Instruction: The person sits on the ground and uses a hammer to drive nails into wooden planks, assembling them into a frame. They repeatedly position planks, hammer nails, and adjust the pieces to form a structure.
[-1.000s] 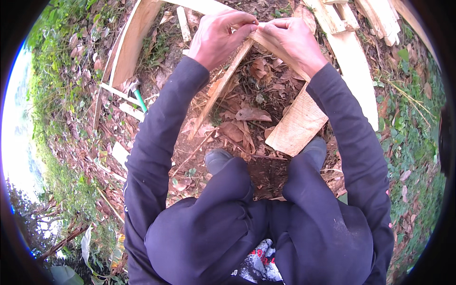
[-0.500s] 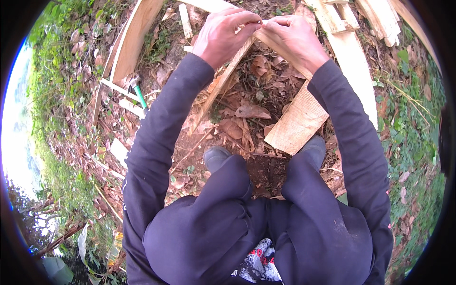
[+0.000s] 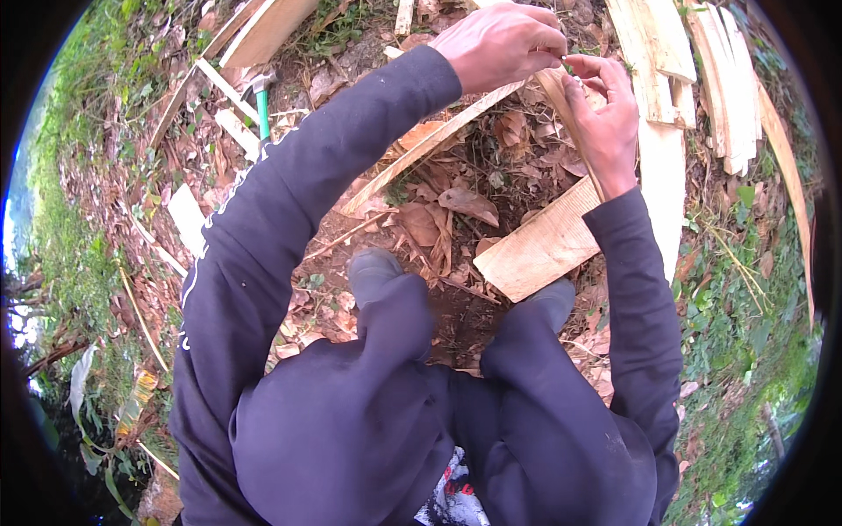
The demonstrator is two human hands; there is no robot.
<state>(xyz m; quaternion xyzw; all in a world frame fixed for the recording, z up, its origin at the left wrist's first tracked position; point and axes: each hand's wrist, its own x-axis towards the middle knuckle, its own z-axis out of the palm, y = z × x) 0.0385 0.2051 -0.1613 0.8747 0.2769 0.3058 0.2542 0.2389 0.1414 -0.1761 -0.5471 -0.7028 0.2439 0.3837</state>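
Observation:
My left hand (image 3: 504, 48) is closed, its thumb and fingertips pressed together at the top of the view. Close to those fingertips, my right hand (image 3: 610, 118) has its fingers bent toward them. Whatever lies at the fingertips is too small to make out. Below both hands a wooden strip (image 3: 556, 92) stands on edge and runs down beside my right wrist. A thin wooden slat (image 3: 430, 151) slants from under my left hand toward the lower left. A short wide board (image 3: 535, 250) lies beneath my right wrist, with its near end by my right foot.
A claw hammer with a green handle (image 3: 262, 107) lies at the left among wood offcuts (image 3: 235, 131). Long pale boards (image 3: 660, 175) and split pieces (image 3: 726, 96) lie on the right. Dry leaves (image 3: 469, 204) cover the ground between my feet.
Both hands have shifted right across the view, which has itself turned and moved. The right hand's fingers have loosened and curled upward, where earlier they pinched down at the wood.

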